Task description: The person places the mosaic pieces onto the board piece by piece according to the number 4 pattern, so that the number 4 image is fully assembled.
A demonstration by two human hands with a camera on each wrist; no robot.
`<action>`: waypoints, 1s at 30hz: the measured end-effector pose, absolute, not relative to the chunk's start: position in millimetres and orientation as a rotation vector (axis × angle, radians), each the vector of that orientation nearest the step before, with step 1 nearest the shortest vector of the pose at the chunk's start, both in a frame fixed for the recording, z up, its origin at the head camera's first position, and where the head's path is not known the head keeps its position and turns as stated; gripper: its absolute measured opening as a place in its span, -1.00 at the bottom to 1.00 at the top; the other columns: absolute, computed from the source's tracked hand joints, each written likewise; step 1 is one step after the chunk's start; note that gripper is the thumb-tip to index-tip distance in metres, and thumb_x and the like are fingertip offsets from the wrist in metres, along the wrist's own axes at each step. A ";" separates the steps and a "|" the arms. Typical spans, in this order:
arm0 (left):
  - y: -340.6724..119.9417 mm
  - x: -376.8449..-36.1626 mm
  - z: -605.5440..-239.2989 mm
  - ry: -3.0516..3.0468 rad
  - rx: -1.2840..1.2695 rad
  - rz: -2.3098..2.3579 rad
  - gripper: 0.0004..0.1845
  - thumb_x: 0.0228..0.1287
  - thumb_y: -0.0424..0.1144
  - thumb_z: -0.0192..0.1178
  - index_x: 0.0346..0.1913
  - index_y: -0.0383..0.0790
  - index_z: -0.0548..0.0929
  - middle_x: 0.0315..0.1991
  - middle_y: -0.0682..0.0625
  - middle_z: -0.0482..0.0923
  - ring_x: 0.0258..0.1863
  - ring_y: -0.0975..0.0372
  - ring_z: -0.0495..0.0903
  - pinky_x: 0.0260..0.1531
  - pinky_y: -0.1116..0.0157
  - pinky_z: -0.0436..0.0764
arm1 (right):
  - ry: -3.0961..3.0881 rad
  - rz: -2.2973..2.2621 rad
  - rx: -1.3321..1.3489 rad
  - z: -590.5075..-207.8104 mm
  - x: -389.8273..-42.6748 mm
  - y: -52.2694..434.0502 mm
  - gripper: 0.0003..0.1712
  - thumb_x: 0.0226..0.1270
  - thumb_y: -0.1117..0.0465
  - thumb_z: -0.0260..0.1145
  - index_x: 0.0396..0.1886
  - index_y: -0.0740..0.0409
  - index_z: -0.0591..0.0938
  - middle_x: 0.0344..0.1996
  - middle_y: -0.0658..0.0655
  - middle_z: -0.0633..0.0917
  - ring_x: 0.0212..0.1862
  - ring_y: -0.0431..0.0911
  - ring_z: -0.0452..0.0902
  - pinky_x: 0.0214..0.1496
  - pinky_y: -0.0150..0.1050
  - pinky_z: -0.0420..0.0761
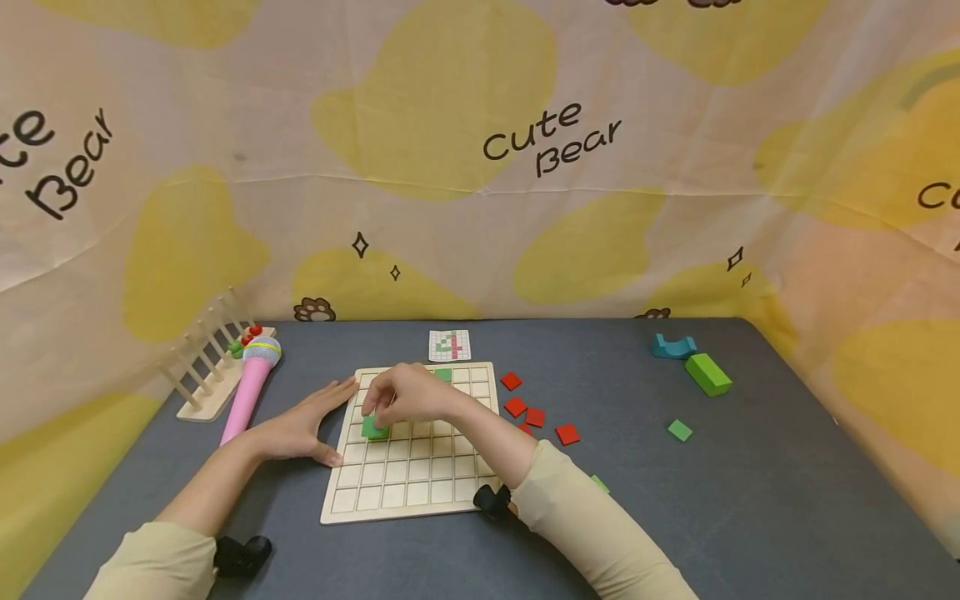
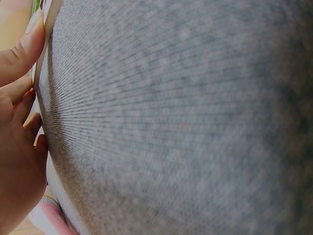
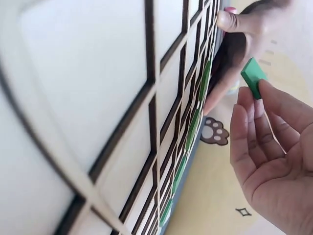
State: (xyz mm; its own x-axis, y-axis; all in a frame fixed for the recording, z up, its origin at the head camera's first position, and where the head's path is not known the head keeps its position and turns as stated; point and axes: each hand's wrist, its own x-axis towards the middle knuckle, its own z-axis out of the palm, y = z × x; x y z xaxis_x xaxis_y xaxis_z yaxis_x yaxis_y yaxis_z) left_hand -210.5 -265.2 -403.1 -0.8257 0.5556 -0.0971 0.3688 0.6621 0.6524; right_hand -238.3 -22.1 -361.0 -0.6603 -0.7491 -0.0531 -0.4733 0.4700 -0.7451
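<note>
A pale wooden grid board (image 1: pixel 405 492) lies on the table. Over its left part, my right hand (image 1: pixel 411 393) pinches a small green square tile (image 3: pixel 253 76) between thumb and fingertips, raised off the board in the right wrist view. My left hand (image 1: pixel 300 423) rests along the board's left edge, thumb and fingers spread and touching the rim. One green tile (image 1: pixel 444 375) sits in a cell near the far edge. Several green tiles lie in a line of cells in the right wrist view; the right hand hides most of them from the head view.
Right of the board lie loose red tiles (image 1: pixel 567 433) and a green tile (image 1: pixel 680 430). A pattern card (image 1: pixel 449 345) is behind it. At left stand a pink toy microphone (image 1: pixel 251 383) and a pegged rack (image 1: pixel 206 396); a green block (image 1: pixel 707 374) and blue arch (image 1: pixel 672 347) lie far right.
</note>
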 end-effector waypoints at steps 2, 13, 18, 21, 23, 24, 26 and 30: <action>-265.5 -210.4 -403.1 2.592 0.740 0.929 0.23 -0.22 -0.08 0.52 0.52 -0.44 0.07 0.56 -0.42 -0.11 0.50 -0.47 -0.23 0.30 -0.47 -0.15 | 2.346 -1.014 -1.024 -362.0 -237.0 -25.2 -0.85 0.14 0.32 0.41 -0.28 0.04 0.75 -0.46 -0.06 0.74 -0.42 -0.40 0.54 -0.29 -0.53 0.50; -266.0 -211.5 -404.1 2.598 0.734 0.922 0.24 -0.23 -0.10 0.52 0.51 -0.46 0.06 0.56 -0.42 -0.10 0.50 -0.46 -0.23 0.32 -0.45 -0.15 | 2.397 -0.882 -0.988 -368.1 -231.6 -31.9 -0.88 0.13 0.29 0.45 -0.33 0.01 0.73 -0.49 -0.10 0.72 -0.43 -0.37 0.51 -0.33 -0.53 0.46; -266.1 -211.6 -404.5 2.594 0.745 0.926 0.24 -0.24 -0.09 0.53 0.51 -0.47 0.06 0.56 -0.43 -0.10 0.49 -0.47 -0.22 0.31 -0.46 -0.14 | 2.416 -0.837 -1.007 -369.9 -228.3 -32.5 -0.90 0.15 0.30 0.43 -0.33 0.03 0.74 -0.44 -0.05 0.76 -0.43 -0.36 0.53 -0.32 -0.53 0.47; -266.2 -211.6 -404.9 2.593 0.748 0.931 0.24 -0.24 -0.10 0.53 0.51 -0.47 0.07 0.56 -0.43 -0.10 0.49 -0.47 -0.22 0.31 -0.46 -0.14 | 2.445 -0.804 -1.022 -371.6 -227.0 -33.7 -0.91 0.16 0.31 0.43 -0.33 0.06 0.74 -0.44 -0.04 0.76 -0.44 -0.37 0.53 -0.32 -0.54 0.47; -266.3 -211.5 -405.0 2.597 0.749 0.928 0.24 -0.24 -0.10 0.53 0.50 -0.48 0.07 0.56 -0.43 -0.10 0.49 -0.47 -0.22 0.31 -0.45 -0.14 | 2.465 -0.789 -1.024 -372.7 -226.7 -34.5 -0.91 0.16 0.32 0.43 -0.33 0.07 0.74 -0.45 -0.04 0.76 -0.44 -0.37 0.52 -0.32 -0.55 0.46; -266.2 -211.5 -404.9 2.598 0.749 0.927 0.24 -0.24 -0.10 0.53 0.50 -0.48 0.07 0.56 -0.43 -0.09 0.49 -0.47 -0.21 0.31 -0.45 -0.13 | 2.471 -0.786 -1.019 -373.3 -226.6 -34.8 -0.91 0.15 0.32 0.43 -0.33 0.07 0.74 -0.46 -0.05 0.75 -0.45 -0.37 0.52 -0.33 -0.55 0.45; -265.9 -211.2 -404.6 2.599 0.747 0.926 0.24 -0.24 -0.09 0.53 0.50 -0.48 0.07 0.56 -0.43 -0.09 0.49 -0.47 -0.21 0.31 -0.45 -0.13 | 2.480 -0.784 -1.013 -373.7 -226.3 -34.9 -0.91 0.15 0.32 0.44 -0.34 0.08 0.75 -0.48 -0.05 0.75 -0.46 -0.37 0.51 -0.33 -0.55 0.44; -265.1 -210.7 -404.2 2.598 0.745 0.926 0.24 -0.24 -0.09 0.53 0.50 -0.48 0.07 0.55 -0.44 -0.09 0.49 -0.47 -0.21 0.31 -0.45 -0.14 | 2.493 -0.769 -1.015 -375.1 -225.3 -35.0 -0.92 0.13 0.30 0.46 -0.36 0.07 0.76 -0.49 -0.05 0.76 -0.48 -0.38 0.51 -0.35 -0.56 0.44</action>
State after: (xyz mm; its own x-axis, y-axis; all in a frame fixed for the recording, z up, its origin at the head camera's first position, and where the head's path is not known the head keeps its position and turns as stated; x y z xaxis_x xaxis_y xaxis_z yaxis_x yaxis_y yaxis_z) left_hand -210.7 -265.1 -404.2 -0.8265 0.5557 -0.0902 0.3734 0.6610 0.6509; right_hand -225.3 -35.0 -375.1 -0.6867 -0.7192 -0.1057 -0.5347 0.5983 -0.5968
